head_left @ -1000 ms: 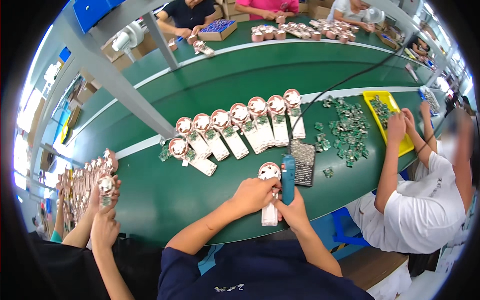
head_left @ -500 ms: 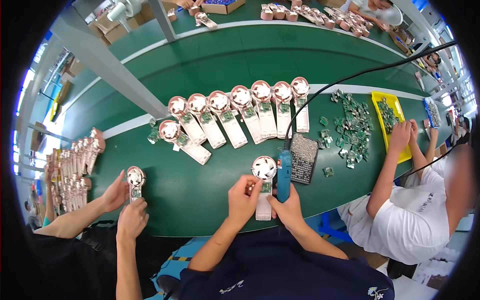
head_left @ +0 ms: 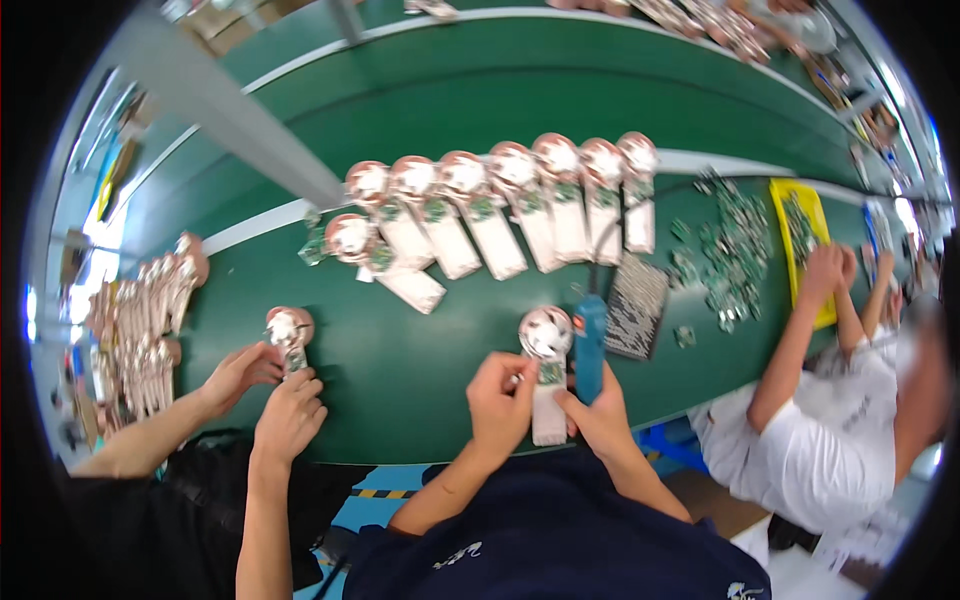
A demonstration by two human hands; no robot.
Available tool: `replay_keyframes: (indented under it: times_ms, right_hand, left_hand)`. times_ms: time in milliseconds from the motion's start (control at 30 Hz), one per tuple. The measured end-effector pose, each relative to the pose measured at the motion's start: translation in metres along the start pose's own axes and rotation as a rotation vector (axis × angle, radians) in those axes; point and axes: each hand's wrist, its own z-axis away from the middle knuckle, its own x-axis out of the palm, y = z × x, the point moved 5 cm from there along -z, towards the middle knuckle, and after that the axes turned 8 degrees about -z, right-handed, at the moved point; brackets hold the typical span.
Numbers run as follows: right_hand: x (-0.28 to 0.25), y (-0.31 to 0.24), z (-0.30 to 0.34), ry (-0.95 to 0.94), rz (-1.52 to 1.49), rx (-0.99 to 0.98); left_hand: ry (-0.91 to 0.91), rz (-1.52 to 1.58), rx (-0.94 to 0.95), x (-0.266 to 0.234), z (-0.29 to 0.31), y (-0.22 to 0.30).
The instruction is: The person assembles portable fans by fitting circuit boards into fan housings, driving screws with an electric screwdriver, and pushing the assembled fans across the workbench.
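Baring fan unit (head_left: 549, 374), earlier crossed by left hand (head_left: 500, 410).
Gripping blue driver (head_left: 590, 345) in right hand (head_left: 604, 415); bunching left fingers, cannot tell around what; pointing unit lengthwise forward between hands, fan end (head_left: 546, 332) foremost.

Bright light, white glare toward both sides, overall blur, fisheye-bent edges, black corners

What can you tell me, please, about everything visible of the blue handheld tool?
The blue handheld tool has a long, rounded, plastic-looking body with a small orange patch near its upper end, where a dark cable joins it. The person's right hand grips its lower part, covering that end, so its tip cannot be seen. It points away from the person, between the pink-and-white unit and the dark tray of small parts.
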Motion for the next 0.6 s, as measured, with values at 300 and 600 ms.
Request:
replay_keyframes:
  times_ms: [300,600]
  right_hand:
    - [0.064,-0.029,-0.013,-0.212,0.103,-0.009]
    - [0.137,-0.054,-0.071,-0.329,-0.049,-0.094]
  left_hand:
    - [0.173,0.360,-0.127,-0.048,-0.011,0.017]
    - [0.344,0.204,0.072,-0.105,-0.104,0.052]
